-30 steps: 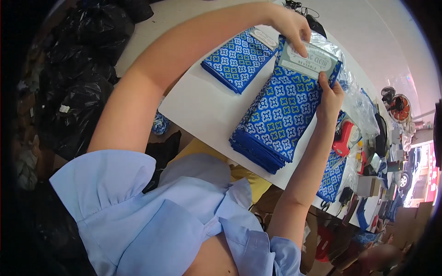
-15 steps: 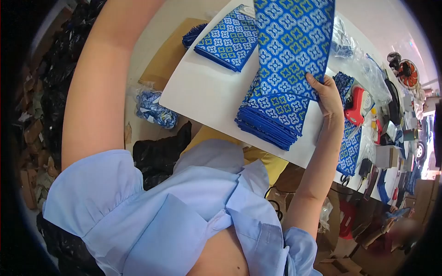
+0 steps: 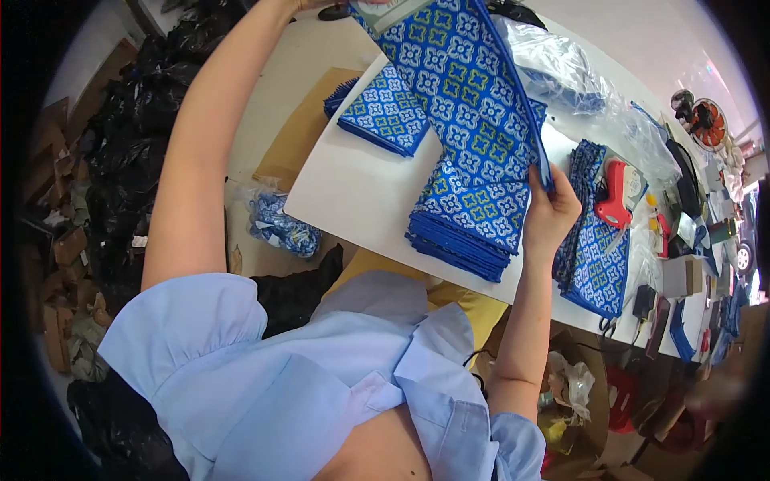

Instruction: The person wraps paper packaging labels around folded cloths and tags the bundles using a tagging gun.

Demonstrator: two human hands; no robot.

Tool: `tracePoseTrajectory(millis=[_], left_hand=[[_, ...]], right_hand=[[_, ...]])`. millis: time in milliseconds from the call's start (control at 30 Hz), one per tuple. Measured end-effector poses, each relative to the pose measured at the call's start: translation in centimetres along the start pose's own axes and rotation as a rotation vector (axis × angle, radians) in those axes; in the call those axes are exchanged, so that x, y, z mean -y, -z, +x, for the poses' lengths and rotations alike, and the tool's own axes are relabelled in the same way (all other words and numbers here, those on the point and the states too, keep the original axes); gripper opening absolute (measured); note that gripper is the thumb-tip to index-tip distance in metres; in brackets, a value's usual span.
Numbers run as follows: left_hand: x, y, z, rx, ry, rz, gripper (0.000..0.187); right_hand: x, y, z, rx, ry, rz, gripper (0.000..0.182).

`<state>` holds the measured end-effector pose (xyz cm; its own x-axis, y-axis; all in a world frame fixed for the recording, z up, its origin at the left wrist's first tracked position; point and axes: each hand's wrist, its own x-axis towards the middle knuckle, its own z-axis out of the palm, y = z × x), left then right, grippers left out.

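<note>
A blue, white and green patterned cloth (image 3: 469,88) is stretched up across the table, a pale label at its upper left corner. My left hand (image 3: 309,3), cut off by the top edge of the view, is at that labelled corner; most of its fingers are out of sight. Lower down, my right hand (image 3: 553,207) pinches the cloth's right edge. Directly below lies a thick stack of folded cloths (image 3: 465,236) in the same pattern. A smaller folded pile (image 3: 385,116) rests to the left, partly covered by the raised cloth.
On the white table (image 3: 337,180) at right are a red tagging gun (image 3: 613,196), more patterned cloths (image 3: 601,268) and scissors (image 3: 607,327). Clear plastic bags (image 3: 553,60) lie behind. A bagged blue bundle (image 3: 281,224) sits off the left edge, near brown cardboard (image 3: 301,128).
My left hand has come into view at the top, and the cloth's labelled upper end has swung left. My right hand has shifted slightly down and left, still gripping the cloth's edge.
</note>
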<state>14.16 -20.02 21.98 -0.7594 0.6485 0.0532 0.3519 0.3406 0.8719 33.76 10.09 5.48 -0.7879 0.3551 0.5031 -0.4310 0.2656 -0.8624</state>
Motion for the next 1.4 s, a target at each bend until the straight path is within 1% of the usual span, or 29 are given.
tracePoseTrajectory(millis=[33, 133, 200, 233, 267, 300, 333, 400, 467, 500, 533, 633, 767, 833, 867, 933, 1000, 1067, 1133, 1167, 1200, 1233, 1267, 1300, 1333, 1367, 1400], left_hand=[[0.3, -0.2, -0.4, -0.011, 0.002, 0.009, 0.023], [1.4, -0.7, -1.1, -0.031, -0.024, -0.032, 0.022], [2.0, -0.6, -1.3, -0.068, 0.04, 0.063, 0.022], [2.3, -0.5, -1.4, -0.047, 0.027, -0.063, 0.023], [2.6, -0.4, -1.5, -0.054, 0.03, -0.061, 0.023], [2.9, -0.4, -1.5, -0.054, 0.037, -0.084, 0.023], [3.0, -0.6, -1.6, -0.057, 0.041, -0.108, 0.024], [3.9, -0.8, -1.8, -0.055, 0.063, -0.058, 0.026], [4.1, -2.0, -2.1, -0.116, 0.021, 0.163, 0.039], [4.0, -1.9, -2.1, -0.069, 0.043, 0.098, 0.039], [4.0, -1.9, -2.0, -0.086, 0.044, 0.098, 0.039], [4.2, -2.5, -1.5, -0.013, 0.045, 0.02, 0.045], [4.1, -3.8, -0.8, -0.007, 0.066, -0.01, 0.047], [4.3, -4.7, -0.3, -0.012, 0.063, -0.08, 0.047], [4.3, -5.3, 0.0, 0.02, 0.053, -0.091, 0.047], [4.0, -7.0, 0.5, 0.045, 0.04, -0.118, 0.048], [3.1, -8.9, 0.7, 0.121, 0.039, -0.149, 0.049], [2.1, -10.9, 1.3, 0.178, 0.042, -0.175, 0.049], [0.9, -12.6, 1.8, 0.341, -0.018, -0.163, 0.05], [-0.3, -13.9, 2.1, 0.4, -0.03, -0.167, 0.05], [-1.3, -15.2, 2.5, 0.432, -0.096, -0.121, 0.049], [-2.3, -16.6, 2.8, 0.465, -0.16, -0.075, 0.049], [-4.2, -18.0, 2.9, 0.553, -0.214, -0.057, 0.049], [-6.1, -19.5, 3.1, 0.638, -0.27, -0.037, 0.048], [-7.3, -21.1, 3.4, 0.688, -0.347, -0.087, 0.049], [-8.5, -22.5, 3.9, 0.734, -0.424, -0.135, 0.049], [-9.9, -23.4, 4.6, 0.823, -0.446, -0.177, 0.048]], right_hand=[[0.2, -0.2, -0.2, -0.006, 0.067, -0.023, 0.022], [1.5, -0.5, -0.7, -0.006, 0.091, -0.042, 0.024], [1.3, -0.2, -0.8, 0.015, 0.082, -0.009, 0.022], [1.2, -0.1, -0.9, 0.031, -0.026, 0.091, 0.02], [1.1, 0.0, -0.9, 0.047, -0.134, 0.19, 0.018], [1.0, 0.2, -0.8, 0.075, -0.179, 0.213, 0.014], [0.9, 0.4, -0.9, 0.081, -0.178, 0.217, 0.014], [0.8, 0.6, -1.1, 0.087, -0.291, 0.412, 0.016], [0.8, 0.6, -1.2, 0.102, -0.274, 0.42, 0.016], [0.9, 0.7, -1.2, 0.066, -0.309, 0.482, 0.016], [1.1, 0.7, -1.2, 0.027, -0.347, 0.54, 0.017], [0.8, 1.0, -1.4, 0.028, -0.374, 0.59, 0.017], [0.9, 2.2, -2.4, -0.011, -0.415, 0.618, 0.016], [2.0, 2.7, -3.4, -0.029, -0.442, 0.645, 0.013], [1.9, 3.3, -4.1, -0.061, -0.453, 0.628, 0.012], [2.5, 4.7, -5.5, -0.022, -0.446, 0.576, 0.012], [3.5, 6.3, -7.1, 0.037, -0.484, 0.512, 0.013], [5.5, 8.4, -8.5, 0.258, -0.634, 0.486, 0.017], [7.1, 11.3, -9.2, 0.535, -0.659, 0.336, 0.023], [7.3, 13.2, -8.6, 0.717, -0.569, 0.071, 0.025], [8.0, 14.5, -7.8, 0.658, -0.626, -0.02, 0.023], [7.9, 15.7, -6.9, 0.498, -0.593, -0.028, 0.023], [7.7, 16.8, -5.8, 0.339, -0.557, -0.037, 0.022], [6.8, 17.2, -4.1, 0.233, -0.407, -0.201, 0.023], [5.6, 17.3, -2.2, 0.131, -0.253, -0.361, 0.025], [4.3, 17.6, -0.4, 0.138, -0.104, -0.514, 0.028], [3.0, 17.8, 1.3, 0.122, 0.046, -0.673, 0.031]])
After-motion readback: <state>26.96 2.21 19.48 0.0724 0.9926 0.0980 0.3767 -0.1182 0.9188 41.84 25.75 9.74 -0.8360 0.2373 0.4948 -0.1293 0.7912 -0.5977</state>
